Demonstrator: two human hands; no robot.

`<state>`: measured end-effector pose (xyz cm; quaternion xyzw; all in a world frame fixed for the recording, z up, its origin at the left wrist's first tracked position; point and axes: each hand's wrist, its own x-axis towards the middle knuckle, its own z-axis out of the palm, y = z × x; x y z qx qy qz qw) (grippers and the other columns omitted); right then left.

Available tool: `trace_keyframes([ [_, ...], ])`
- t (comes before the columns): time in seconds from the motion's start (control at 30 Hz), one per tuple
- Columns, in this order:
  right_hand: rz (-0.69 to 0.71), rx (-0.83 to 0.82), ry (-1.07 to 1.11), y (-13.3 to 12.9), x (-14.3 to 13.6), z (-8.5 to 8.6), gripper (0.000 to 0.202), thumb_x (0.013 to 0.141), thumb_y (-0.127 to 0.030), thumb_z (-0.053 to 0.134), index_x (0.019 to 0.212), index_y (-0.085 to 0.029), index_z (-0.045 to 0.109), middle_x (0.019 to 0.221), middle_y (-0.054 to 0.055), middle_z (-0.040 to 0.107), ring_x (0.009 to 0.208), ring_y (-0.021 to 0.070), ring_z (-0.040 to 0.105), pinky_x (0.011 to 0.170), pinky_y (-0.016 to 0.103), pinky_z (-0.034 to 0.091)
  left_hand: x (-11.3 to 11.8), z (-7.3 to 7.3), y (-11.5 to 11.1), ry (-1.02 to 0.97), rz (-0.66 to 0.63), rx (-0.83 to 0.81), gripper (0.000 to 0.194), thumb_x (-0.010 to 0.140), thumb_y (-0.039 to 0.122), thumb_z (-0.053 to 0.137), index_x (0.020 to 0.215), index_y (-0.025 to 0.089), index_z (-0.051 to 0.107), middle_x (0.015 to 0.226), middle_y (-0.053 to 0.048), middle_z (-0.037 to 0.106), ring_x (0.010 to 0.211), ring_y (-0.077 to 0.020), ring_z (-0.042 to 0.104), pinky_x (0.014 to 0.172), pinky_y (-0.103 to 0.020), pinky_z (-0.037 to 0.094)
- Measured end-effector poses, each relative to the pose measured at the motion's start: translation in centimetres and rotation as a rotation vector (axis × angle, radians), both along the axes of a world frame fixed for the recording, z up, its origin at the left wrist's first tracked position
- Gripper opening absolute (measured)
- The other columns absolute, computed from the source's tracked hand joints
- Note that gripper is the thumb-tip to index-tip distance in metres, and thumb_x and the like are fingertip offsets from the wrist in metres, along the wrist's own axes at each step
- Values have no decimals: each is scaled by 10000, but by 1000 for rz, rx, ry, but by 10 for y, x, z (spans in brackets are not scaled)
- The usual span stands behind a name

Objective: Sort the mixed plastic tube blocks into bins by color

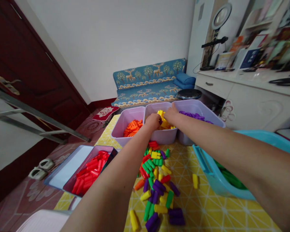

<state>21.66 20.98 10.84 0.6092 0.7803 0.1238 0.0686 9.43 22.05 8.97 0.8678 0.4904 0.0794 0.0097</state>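
Both my hands reach over the middle lilac bin (163, 137), which holds yellow pieces (168, 125). My left hand (154, 121) is at the bin's left side, fingers curled round something dark, too small to make out. My right hand (171, 113) is by the bin's right side, its fingers largely hidden beside the yellow pieces. Orange pieces (133, 127) lie in the left lilac bin (119, 140); purple pieces (195, 116) are in the right one (214, 118). Mixed green, yellow, purple, red and orange pieces (157, 187) lie loose on the yellow cloth (207, 216).
A box with red pieces (90, 172) stands at the left. At the right is a turquoise basket (207, 164) with green pieces (232, 177). Behind are a patterned blue sofa (147, 83) and a white cabinet (258, 106). A metal frame (38, 111) leans at the far left.
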Motion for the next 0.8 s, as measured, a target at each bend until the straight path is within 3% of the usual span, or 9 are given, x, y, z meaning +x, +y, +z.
trace_keyframes([
  [0.13,21,17,6,-6,2,5,244,822,-168,561,1011,-170,714,1111,179,686,1137,356,550,1033,612,193,0,1,-1,-3,9,16,251,787,195,582,978,205,745,1009,-109,727,946,-244,676,847,-313,511],
  [0.33,26,24,44,-19,3,10,256,846,-117,531,1056,-100,678,1159,210,645,1126,293,570,952,405,358,-1,3,-6,-30,38,40,216,795,232,610,963,216,745,1000,-112,723,941,-254,676,842,-329,513],
  [0.57,-25,126,186,-28,4,13,307,878,-105,461,1140,-110,620,1087,171,689,1051,284,624,947,418,367,-3,14,-15,-121,31,111,255,854,181,540,1038,222,712,1023,-107,710,987,-249,654,858,-343,498],
  [0.63,-52,186,232,-34,9,20,349,864,-127,476,1197,-117,581,1153,173,661,1069,291,612,913,411,401,-5,20,-22,-235,30,164,306,856,129,507,1080,225,692,1083,-101,692,1035,-240,633,885,-338,485],
  [0.7,-35,191,404,-45,15,29,375,819,-153,532,1190,-142,586,1152,141,663,1047,273,618,853,367,449,-10,27,-37,-478,19,197,333,831,80,511,1085,209,685,1098,-94,685,1048,-228,623,899,-325,478],
  [0.73,-4,157,563,-55,17,32,376,785,-158,564,1159,-158,605,1110,110,681,1011,253,631,816,334,470,-15,29,-50,-635,10,185,325,813,67,528,1069,189,686,1078,-94,690,1028,-223,628,893,-318,481],
  [0.8,115,-63,1000,-83,17,35,365,737,-128,568,1095,-160,634,987,59,704,862,192,659,706,267,498,-27,30,-83,-934,-59,17,281,819,93,544,1062,162,668,990,-84,707,916,-197,657,816,-293,506],
])
